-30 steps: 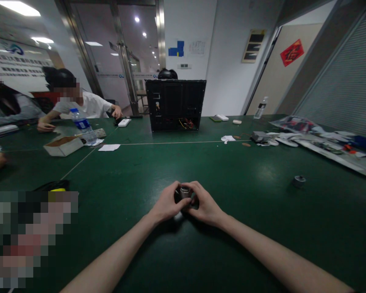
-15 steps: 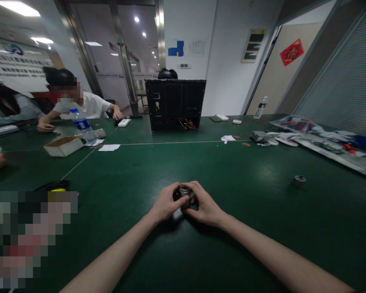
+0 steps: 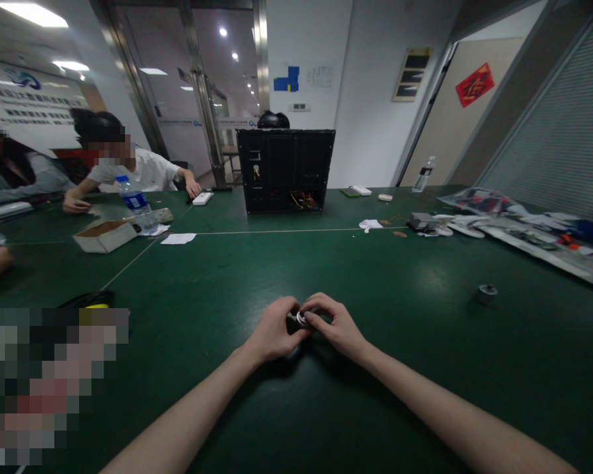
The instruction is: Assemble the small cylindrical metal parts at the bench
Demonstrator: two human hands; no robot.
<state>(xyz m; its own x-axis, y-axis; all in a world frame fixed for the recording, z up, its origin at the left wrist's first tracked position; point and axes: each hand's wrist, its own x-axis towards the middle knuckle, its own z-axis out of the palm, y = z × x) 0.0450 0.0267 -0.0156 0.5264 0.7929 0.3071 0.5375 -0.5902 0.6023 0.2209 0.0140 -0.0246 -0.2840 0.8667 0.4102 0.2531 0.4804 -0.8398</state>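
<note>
White open-topped cardboard box (image 3: pixel 116 241) sits left on my feed. Mid-table, I've got the left hand (image 3: pixel 273 328) half-curled around a small, round silvery metal part (image 3: pixel 300 319), right hand (image 3: pixel 342 329) pinched nearly closed on its top. Short grey metal cylinder (image 3: pixel 487 295) stands well apart, further right on the green tabletop (image 3: pixel 217 276).

The thumb of the right hand (image 3: pixel 342 331) has been shifted from below the thumb of the left hand (image 3: pixel 271 332) to the top of the metal part (image 3: pixel 301 318), now mostly hidden between them.

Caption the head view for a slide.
Left hand and right hand hold a small metal part over a green table.
</note>
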